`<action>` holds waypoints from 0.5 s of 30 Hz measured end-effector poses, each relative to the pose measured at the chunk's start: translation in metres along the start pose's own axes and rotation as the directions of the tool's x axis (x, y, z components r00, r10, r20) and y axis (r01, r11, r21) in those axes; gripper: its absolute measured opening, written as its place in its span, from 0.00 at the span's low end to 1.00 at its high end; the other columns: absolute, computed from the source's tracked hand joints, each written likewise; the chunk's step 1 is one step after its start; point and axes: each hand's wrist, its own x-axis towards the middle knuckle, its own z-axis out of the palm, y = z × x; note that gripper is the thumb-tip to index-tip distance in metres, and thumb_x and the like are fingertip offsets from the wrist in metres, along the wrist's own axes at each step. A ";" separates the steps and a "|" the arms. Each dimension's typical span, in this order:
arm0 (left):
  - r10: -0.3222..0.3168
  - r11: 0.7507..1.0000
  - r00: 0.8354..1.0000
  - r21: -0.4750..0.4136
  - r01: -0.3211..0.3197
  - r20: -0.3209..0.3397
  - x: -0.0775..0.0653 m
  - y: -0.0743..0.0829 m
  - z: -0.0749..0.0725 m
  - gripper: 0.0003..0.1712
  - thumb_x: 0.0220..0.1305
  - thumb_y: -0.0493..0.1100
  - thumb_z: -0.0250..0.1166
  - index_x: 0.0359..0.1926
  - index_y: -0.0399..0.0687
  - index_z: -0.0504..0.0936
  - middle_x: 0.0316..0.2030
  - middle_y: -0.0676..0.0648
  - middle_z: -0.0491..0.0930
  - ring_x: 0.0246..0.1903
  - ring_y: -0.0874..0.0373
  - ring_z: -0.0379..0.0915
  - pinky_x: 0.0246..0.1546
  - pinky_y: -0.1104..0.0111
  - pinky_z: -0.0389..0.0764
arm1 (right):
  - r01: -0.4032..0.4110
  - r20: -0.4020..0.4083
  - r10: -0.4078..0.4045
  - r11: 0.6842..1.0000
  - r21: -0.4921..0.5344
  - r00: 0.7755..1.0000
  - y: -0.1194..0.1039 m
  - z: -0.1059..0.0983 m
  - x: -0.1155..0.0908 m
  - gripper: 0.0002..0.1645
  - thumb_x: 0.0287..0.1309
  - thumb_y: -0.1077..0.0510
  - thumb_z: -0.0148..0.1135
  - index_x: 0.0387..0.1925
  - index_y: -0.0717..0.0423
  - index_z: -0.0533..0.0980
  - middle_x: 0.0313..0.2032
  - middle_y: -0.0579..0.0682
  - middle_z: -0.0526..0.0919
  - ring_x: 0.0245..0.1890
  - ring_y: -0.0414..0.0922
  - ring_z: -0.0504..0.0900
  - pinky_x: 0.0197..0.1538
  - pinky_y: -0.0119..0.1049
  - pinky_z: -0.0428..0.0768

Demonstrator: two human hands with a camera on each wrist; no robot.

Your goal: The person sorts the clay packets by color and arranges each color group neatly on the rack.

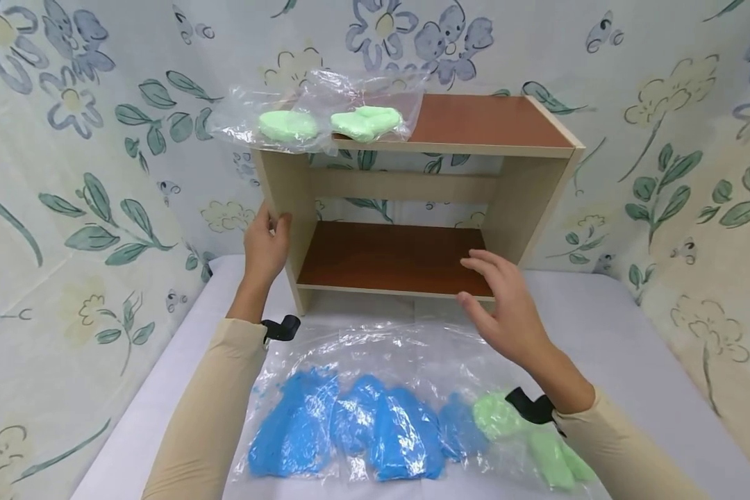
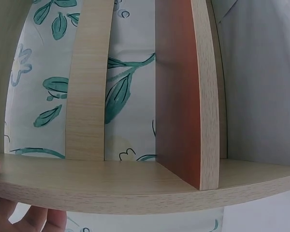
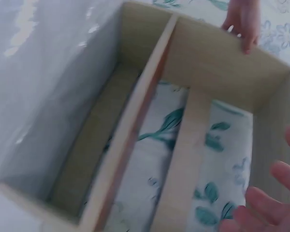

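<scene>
Wooden shelf (image 1: 406,185) stands upright on the counter (image 1: 600,333), green packets (image 1: 365,125) on top, its left side gripped by the left hand (image 1: 267,246), seemingly for steadiness; right hand (image 1: 506,309), loosely spread, holding nothing, hovers before it.

Plain beige sleeves (image 1: 206,413), curved black wrist mounts (image 1: 282,328)

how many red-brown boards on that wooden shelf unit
2: the top board, partly covered by clear plastic bags, and the lower board, beneath it inside the shelf unit. No others show.
</scene>
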 end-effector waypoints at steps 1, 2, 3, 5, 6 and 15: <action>0.005 1.000 1.000 0.003 -0.005 0.000 0.000 0.000 0.000 0.25 0.75 0.50 0.50 0.70 0.52 0.67 0.65 0.39 0.74 0.62 0.41 0.74 0.55 0.46 0.82 | -0.033 0.053 0.034 0.999 -0.027 0.998 0.006 -0.002 -0.008 0.29 0.61 0.60 0.64 0.63 0.60 0.71 0.67 0.62 0.70 0.68 0.62 0.65 0.65 0.68 0.66; 0.010 1.000 1.000 0.004 -0.010 -0.002 0.000 0.000 -0.001 0.25 0.75 0.49 0.50 0.69 0.52 0.67 0.65 0.39 0.74 0.62 0.41 0.75 0.55 0.46 0.82 | -0.061 0.105 0.066 0.997 -0.050 0.992 0.012 -0.006 -0.015 0.30 0.61 0.60 0.63 0.65 0.60 0.70 0.68 0.63 0.68 0.68 0.63 0.64 0.65 0.70 0.66; 0.015 1.000 1.000 0.003 -0.015 -0.004 0.000 0.000 -0.001 0.25 0.75 0.49 0.50 0.69 0.51 0.67 0.65 0.39 0.74 0.62 0.41 0.75 0.54 0.46 0.82 | -0.088 0.158 0.099 0.993 -0.073 0.982 0.018 -0.010 -0.022 0.31 0.62 0.59 0.63 0.66 0.60 0.68 0.68 0.64 0.67 0.68 0.64 0.64 0.65 0.71 0.65; 0.022 1.000 1.000 0.000 -0.022 -0.002 0.000 0.001 0.000 0.25 0.75 0.49 0.50 0.69 0.52 0.68 0.65 0.39 0.74 0.61 0.40 0.75 0.54 0.45 0.83 | -0.123 0.251 0.149 0.986 -0.115 0.957 0.032 -0.016 -0.037 0.34 0.62 0.57 0.63 0.68 0.60 0.66 0.68 0.66 0.66 0.68 0.66 0.63 0.63 0.73 0.65; 0.022 1.000 1.000 -0.002 -0.022 0.002 -0.001 0.001 0.000 0.25 0.75 0.49 0.50 0.69 0.52 0.68 0.65 0.39 0.74 0.61 0.40 0.76 0.53 0.46 0.83 | -0.134 0.292 0.167 0.983 -0.129 0.942 0.038 -0.019 -0.044 0.35 0.62 0.57 0.63 0.68 0.61 0.64 0.68 0.67 0.66 0.67 0.67 0.63 0.63 0.73 0.65; 0.015 1.000 1.000 0.003 -0.015 0.014 -0.002 0.000 -0.001 0.26 0.75 0.50 0.50 0.70 0.53 0.67 0.66 0.40 0.74 0.61 0.42 0.76 0.53 0.46 0.84 | -0.205 0.490 0.311 0.944 -0.258 0.815 0.085 -0.032 -0.100 0.45 0.57 0.50 0.68 0.69 0.67 0.61 0.65 0.72 0.68 0.62 0.72 0.68 0.56 0.72 0.72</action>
